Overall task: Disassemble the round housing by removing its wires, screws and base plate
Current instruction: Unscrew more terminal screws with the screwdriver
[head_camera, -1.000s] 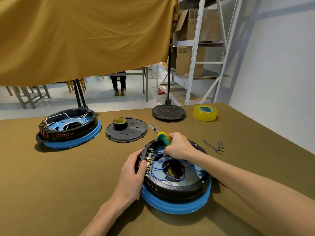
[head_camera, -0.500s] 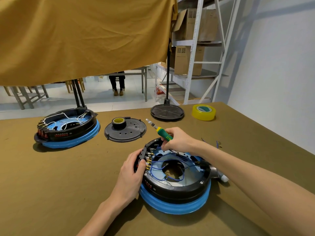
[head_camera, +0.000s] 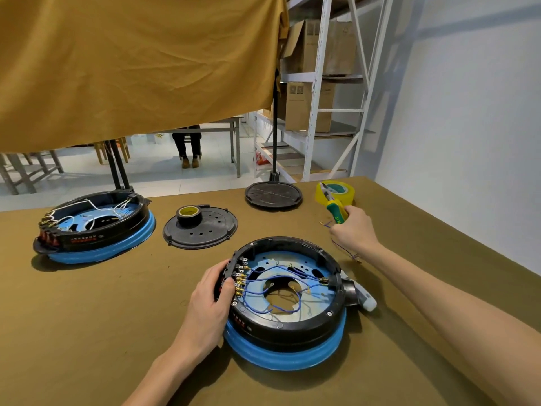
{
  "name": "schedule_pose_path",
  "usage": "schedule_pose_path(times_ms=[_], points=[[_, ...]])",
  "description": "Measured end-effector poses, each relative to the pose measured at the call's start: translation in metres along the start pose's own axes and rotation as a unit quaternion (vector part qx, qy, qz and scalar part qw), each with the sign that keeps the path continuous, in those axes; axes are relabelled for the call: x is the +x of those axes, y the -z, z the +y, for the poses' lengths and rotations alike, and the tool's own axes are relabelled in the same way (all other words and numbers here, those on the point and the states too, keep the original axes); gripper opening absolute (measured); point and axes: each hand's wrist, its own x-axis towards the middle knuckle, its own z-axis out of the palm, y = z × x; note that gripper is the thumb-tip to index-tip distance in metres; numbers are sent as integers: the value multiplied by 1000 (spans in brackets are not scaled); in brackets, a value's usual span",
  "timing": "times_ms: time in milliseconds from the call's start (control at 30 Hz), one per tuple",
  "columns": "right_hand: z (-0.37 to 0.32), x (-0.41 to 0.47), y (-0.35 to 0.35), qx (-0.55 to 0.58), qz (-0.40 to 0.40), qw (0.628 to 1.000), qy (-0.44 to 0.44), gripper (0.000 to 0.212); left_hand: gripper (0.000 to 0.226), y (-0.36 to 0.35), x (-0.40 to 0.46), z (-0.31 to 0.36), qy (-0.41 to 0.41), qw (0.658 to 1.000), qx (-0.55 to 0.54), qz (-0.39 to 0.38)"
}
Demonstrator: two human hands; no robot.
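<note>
The round black housing (head_camera: 292,326) on a blue ring sits near the table's front, open on top, with blue wires (head_camera: 278,288) running from brass terminals on its left rim across a blue inner plate. My left hand (head_camera: 212,297) grips the housing's left rim beside the terminals. Away to the right rear, my right hand (head_camera: 352,230) holds green-and-yellow-handled pliers (head_camera: 333,205), tips pointing up and back. It also holds a loose blue wire (head_camera: 342,249) that dangles to the table.
A second housing (head_camera: 96,232) with white wires stands at the back left. A black perforated plate (head_camera: 202,230) carries a roll of black tape (head_camera: 188,215). Behind are a round black stand base (head_camera: 273,194) and a yellow tape roll (head_camera: 336,190). A wall runs along the right.
My right hand has lifted off the housing and moved right and back with the pliers, taking a blue wire with it. My left hand stays on the left rim.
</note>
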Motion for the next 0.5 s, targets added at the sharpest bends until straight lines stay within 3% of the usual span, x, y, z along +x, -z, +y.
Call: schedule_pose_path(times_ms=[100, 200, 400, 500], points=[[29, 5, 1, -88, -27, 993, -77, 14, 46, 0, 0, -1, -6, 1000, 2, 5], [48, 3, -3, -99, -65, 986, -115, 15, 46, 0, 0, -1, -7, 1000, 2, 1], [50, -14, 0, -150, -9, 988, -45, 41, 51, -1, 1, 0, -7, 1000, -1, 3], [55, -31, 6, -213, -45, 976, -14, 52, 53, -1, 0, 0, -9, 1000, 3, 4]])
